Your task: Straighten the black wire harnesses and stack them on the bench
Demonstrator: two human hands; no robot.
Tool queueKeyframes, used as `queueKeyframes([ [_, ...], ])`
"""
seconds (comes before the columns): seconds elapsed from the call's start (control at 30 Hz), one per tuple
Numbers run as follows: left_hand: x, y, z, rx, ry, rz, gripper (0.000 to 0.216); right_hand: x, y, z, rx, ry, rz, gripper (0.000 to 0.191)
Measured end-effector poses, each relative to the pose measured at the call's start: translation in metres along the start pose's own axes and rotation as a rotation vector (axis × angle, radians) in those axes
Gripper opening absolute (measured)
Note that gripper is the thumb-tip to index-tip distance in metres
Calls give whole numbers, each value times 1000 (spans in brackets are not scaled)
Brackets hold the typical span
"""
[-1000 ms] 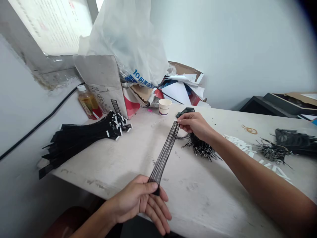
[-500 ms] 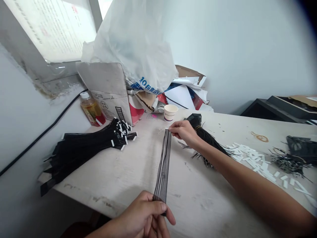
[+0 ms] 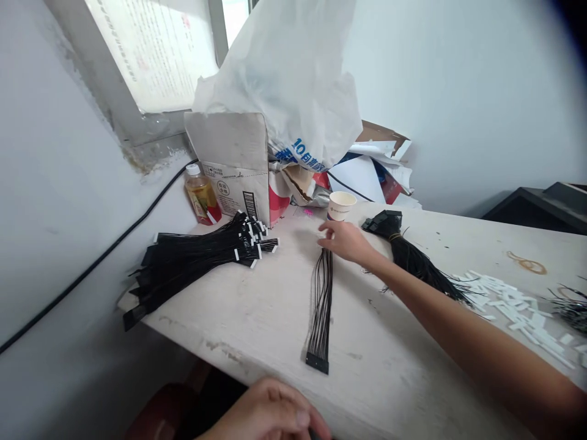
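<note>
A flat bundle of thin black wires [image 3: 321, 299] lies on the white table [image 3: 257, 305], with its black connector [image 3: 318, 363] near the front edge. My right hand [image 3: 345, 241] reaches across and pinches the bundle's far end, pressing it down just in front of a paper cup [image 3: 341, 205]. My left hand [image 3: 271, 413] is low at the table's front edge, off the wires, fingers curled with nothing seen in them.
A pile of black wire bundles with white tags [image 3: 202, 258] lies at the left. Behind stand a drink bottle [image 3: 202, 199], a cardboard box [image 3: 238, 164] and a plastic bag [image 3: 293, 91]. Another black wire bundle [image 3: 415, 256] and white strips [image 3: 504, 302] lie right.
The bundle was stretched between both hands above the table; now it lies flat. My left hand let go of the connector and drew back. The view shifted left.
</note>
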State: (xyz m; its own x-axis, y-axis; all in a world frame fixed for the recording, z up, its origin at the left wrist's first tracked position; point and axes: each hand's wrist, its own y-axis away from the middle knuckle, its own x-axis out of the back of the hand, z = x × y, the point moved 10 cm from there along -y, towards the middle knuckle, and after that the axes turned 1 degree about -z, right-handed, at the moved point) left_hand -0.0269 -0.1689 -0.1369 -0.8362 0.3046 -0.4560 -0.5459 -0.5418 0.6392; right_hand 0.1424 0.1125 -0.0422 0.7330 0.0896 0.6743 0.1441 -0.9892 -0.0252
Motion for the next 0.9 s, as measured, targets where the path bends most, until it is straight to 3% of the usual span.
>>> queueKeyframes([
  [0.07,21,10,25,-141,-15,120,32,-25,-1,-42,139,5,-33,24],
  [0.2,65,43,110,-590,-318,500,29,-77,-7,-129,546,77,-41,36],
  [0.37,100,95,184,-966,-934,1083,21,-110,-27,-154,574,275,-73,22],
  [0.43,108,120,195,-1091,-1142,1351,21,-113,-17,-164,640,303,-38,22],
  [0.53,134,148,195,-1127,-1140,1614,23,-132,11,-184,808,411,-45,24],
  [0.67,158,172,183,-1052,-1140,1779,21,-164,27,-193,890,562,-124,17],
  [0.77,161,191,180,-1006,-1262,1853,19,-156,24,-195,877,418,-167,10],
  [0.83,167,198,183,-943,-1316,1784,27,-137,21,-196,829,200,-231,9],
  [0.9,182,193,185,-798,-1261,1602,36,-113,22,-199,788,-40,-264,16],
])
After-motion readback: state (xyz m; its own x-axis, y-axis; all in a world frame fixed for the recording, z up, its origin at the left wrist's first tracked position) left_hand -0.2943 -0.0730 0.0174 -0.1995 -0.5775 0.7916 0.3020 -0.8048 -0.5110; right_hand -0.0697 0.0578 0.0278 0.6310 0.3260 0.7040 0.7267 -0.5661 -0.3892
